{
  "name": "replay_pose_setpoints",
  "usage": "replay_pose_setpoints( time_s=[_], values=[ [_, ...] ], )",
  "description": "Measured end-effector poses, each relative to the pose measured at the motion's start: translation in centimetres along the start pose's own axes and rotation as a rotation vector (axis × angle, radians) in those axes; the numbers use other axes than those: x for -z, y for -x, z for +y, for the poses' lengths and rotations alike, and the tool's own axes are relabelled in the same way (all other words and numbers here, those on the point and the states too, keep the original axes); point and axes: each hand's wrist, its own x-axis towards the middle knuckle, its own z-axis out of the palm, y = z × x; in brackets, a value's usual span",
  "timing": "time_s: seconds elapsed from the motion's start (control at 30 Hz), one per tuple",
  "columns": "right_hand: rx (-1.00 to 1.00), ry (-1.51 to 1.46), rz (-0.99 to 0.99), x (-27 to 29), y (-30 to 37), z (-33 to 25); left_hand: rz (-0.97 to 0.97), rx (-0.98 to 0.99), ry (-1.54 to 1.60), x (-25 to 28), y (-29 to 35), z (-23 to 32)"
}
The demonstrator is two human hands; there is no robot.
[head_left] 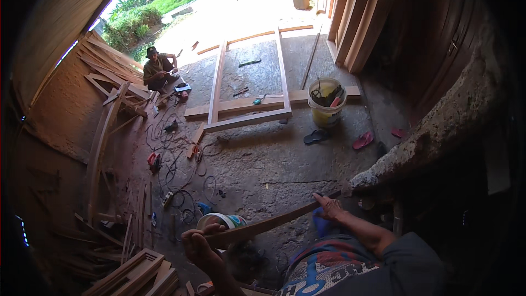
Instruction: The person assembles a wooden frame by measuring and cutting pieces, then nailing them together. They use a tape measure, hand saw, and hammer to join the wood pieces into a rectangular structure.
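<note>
Wooden strip point(268, 224) spans left hand point(199, 245) to right hand point(331, 208).

The wooden strip point(267, 224) is brown. The T-shirt point(323, 268) is dark grey with a red, blue and white print. The tool bucket point(326, 120) is pale yellow; the smaller pail point(237, 221) is white with green and blue markings. The wooden frame point(249, 121) is light tan, one sandal point(316, 137) black, another sandal point(363, 140) pink, the shrubs point(129, 30) green.

Glare from sunlit yard point(235, 8); floor point(257, 159) dim; fisheye rim black, edges bent.
</note>
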Motion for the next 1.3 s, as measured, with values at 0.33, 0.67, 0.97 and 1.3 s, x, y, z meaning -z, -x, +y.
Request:
replay_pose_setpoints(
  time_s=[0.33,0.67,0.97,1.3],
  values=[
    [0.179,0.103,0.115,11.9,-18.0,-2.3,0.227,0.154,0.154,-4.8,-20.8,-3.1],
    [-0.073,0.192,0.033,17.5,-37.8,2.3,0.323,0.764,0.034,-5.5,-36.4,-36.0],
    [-0.669,0.235,0.081,22.4,-47.9,10.1,-0.020,1.449,-0.168,-9.3,-41.2,-53.6],
    [-0.714,0.147,0.065,30.9,-65.5,11.4,0.181,1.289,0.008,-12.1,-59.5,-57.9]
  ],
)
